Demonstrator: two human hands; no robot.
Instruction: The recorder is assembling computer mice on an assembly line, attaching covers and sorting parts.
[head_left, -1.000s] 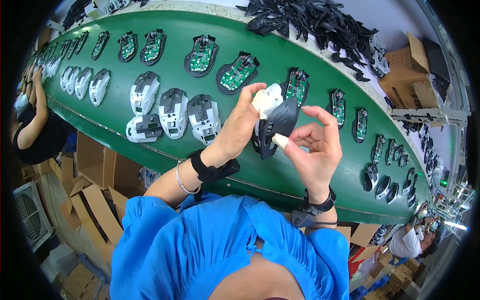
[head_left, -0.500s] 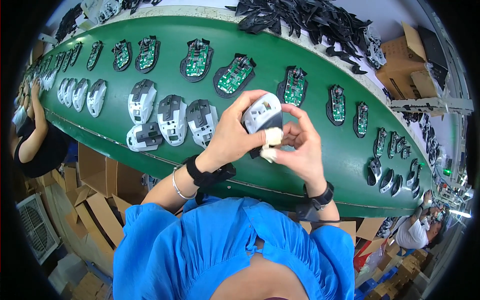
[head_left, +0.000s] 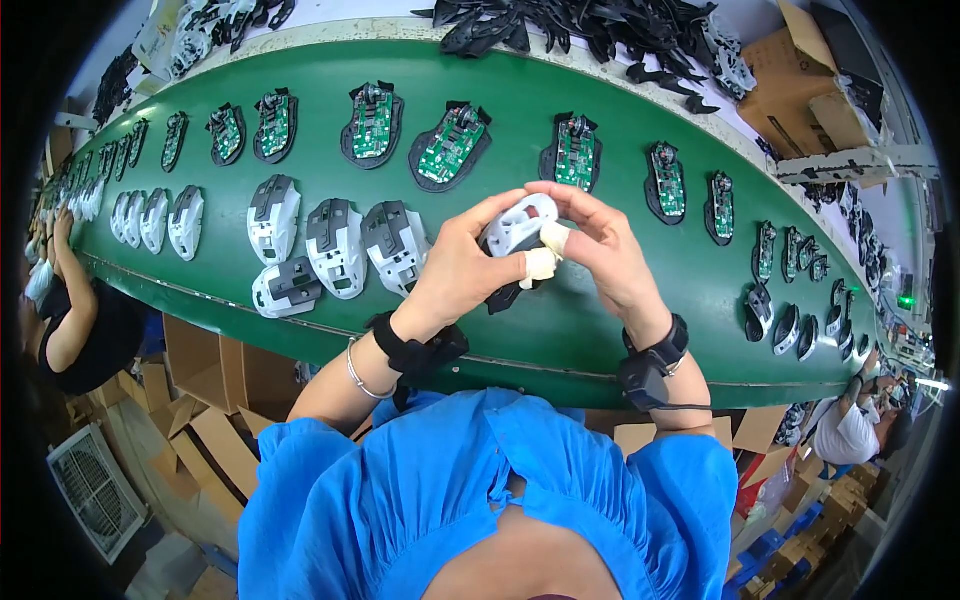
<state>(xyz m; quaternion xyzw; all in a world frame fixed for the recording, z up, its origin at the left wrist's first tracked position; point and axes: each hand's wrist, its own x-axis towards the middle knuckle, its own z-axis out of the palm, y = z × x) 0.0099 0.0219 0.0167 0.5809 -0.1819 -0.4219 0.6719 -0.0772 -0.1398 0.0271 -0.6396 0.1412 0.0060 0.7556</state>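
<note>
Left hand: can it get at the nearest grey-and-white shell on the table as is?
Probably, if it lets go: the left hand grips a white part, but the grey-and-white shell lies just beside it, nothing stacked on top.

Along the far side of the green desk (head_left: pixel 655 330) runs a pale ledge (head_left: pixel 330 33) with a tangled heap of black plastic pieces (head_left: pixel 590 25) on it, and past the heap's right end stands an open cardboard box (head_left: pixel 795 90), just above a light metal rail (head_left: pixel 860 165). Over on the left a person in dark clothes (head_left: pixel 100 345) is at the desk's edge, with open cartons (head_left: pixel 220 450) on the floor nearby and a square, grilled grey unit (head_left: pixel 97 490) below them. Away to the right I see a person in a white top (head_left: pixel 845 435) near a bright lamp (head_left: pixel 932 384), and blue bins (head_left: pixel 762 550) among stacked boxes lower down.
</note>
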